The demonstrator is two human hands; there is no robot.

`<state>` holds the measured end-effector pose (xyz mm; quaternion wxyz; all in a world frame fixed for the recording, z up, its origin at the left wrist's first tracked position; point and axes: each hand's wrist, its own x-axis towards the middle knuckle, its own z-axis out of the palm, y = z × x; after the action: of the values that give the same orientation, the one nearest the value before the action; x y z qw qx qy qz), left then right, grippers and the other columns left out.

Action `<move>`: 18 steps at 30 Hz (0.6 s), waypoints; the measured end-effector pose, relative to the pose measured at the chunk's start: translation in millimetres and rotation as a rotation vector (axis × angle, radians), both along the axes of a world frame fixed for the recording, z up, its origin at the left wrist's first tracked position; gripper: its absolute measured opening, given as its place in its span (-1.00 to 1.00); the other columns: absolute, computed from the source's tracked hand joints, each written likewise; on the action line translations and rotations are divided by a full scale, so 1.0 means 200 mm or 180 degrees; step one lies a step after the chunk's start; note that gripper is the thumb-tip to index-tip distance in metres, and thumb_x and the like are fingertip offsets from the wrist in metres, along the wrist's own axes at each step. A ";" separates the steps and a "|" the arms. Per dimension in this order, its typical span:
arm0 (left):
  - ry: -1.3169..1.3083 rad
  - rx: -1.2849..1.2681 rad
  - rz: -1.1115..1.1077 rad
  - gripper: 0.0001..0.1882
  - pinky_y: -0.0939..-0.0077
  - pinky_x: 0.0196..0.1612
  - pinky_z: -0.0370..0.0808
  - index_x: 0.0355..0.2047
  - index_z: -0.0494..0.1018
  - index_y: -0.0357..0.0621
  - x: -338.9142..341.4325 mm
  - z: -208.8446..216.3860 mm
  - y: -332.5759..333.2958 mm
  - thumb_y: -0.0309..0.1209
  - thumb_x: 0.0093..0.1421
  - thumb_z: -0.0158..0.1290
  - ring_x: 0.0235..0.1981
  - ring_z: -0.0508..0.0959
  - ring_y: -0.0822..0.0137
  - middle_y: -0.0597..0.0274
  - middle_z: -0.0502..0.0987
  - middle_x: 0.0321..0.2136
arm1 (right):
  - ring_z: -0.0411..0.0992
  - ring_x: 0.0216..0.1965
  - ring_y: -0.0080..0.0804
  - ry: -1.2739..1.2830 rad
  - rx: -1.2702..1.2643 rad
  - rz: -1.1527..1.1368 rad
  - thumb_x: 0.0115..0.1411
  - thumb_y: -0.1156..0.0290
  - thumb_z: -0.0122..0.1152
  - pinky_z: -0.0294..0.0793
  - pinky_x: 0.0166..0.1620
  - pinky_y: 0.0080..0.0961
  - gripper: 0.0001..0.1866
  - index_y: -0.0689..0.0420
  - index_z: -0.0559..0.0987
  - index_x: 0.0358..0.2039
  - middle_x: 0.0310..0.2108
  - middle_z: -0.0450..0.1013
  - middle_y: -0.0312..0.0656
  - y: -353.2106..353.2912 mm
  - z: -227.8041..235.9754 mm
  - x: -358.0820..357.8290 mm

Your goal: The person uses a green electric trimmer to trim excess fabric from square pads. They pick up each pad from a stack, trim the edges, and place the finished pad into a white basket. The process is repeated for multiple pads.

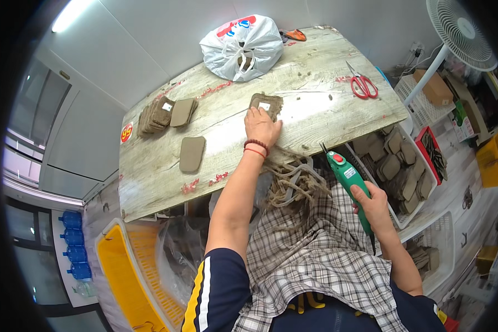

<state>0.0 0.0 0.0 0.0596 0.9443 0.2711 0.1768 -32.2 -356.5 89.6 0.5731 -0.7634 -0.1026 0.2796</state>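
A: In the head view, what lies under the left hand [263,128]?

B: A brown pad [275,104], flat on the middle of the tabletop [222,135]. The fingertips rest on its near part; the fingers are extended, not closed around it. A white label [264,106] shows just beyond them, and the pad's far and right portions lie uncovered.

A: And the right hand [373,206]?

B: Its fingers are wrapped round a green tool [348,174] with a red button, held off the near edge. The forked tip points up and to the left, apart from the pad.

A: What surrounds them?

B: A stack of pads [154,118] near the far left corner, and a single pad [192,155] between it and the near edge. A white bag [240,44] stands by the far edge; red-handled scissors [363,87] lie near the right edge. Tangled strips [296,187] hang at the near edge, above a checked apron [315,249].
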 end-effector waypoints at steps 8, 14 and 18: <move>-0.0666 0.0041 -0.0210 -0.60 0.17 -0.20 0.46 -0.08 0.42 -0.27 -0.11 0.05 0.21 -0.55 0.00 -0.05 -0.34 0.55 -0.03 -0.06 0.56 -0.36 | 0.31 -0.64 -0.67 -0.0042 0.0182 0.0074 0.18 0.14 0.26 0.34 -0.54 -0.66 -0.64 0.24 0.56 -0.33 -0.60 0.37 -0.36 0.07 0.05 0.00; -0.3888 -0.5437 -0.0320 -0.57 0.28 -0.07 0.54 -0.03 0.33 -0.28 -0.35 0.25 -0.08 -0.70 0.02 -0.11 -0.18 0.56 0.20 0.14 0.51 -0.18 | 0.30 -0.63 -0.69 -0.0072 0.0398 0.0079 0.18 0.14 0.26 0.33 -0.54 -0.67 -0.64 0.25 0.56 -0.32 -0.60 0.36 -0.37 0.08 0.06 -0.04; -0.4235 -0.6275 -0.0328 -0.59 0.25 0.02 0.52 0.00 0.33 -0.26 -0.40 0.32 -0.39 -0.66 0.12 0.07 -0.03 0.50 0.21 0.15 0.48 -0.07 | 0.31 -0.63 -0.68 -0.0124 0.0456 0.0097 0.18 0.13 0.27 0.33 -0.54 -0.67 -0.63 0.26 0.57 -0.33 -0.60 0.37 -0.36 0.08 0.09 -0.07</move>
<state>-79.8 -77.8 64.7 0.8959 0.2240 0.1678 0.3449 -45.2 -340.6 106.8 0.6199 -0.7241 -0.1451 0.2653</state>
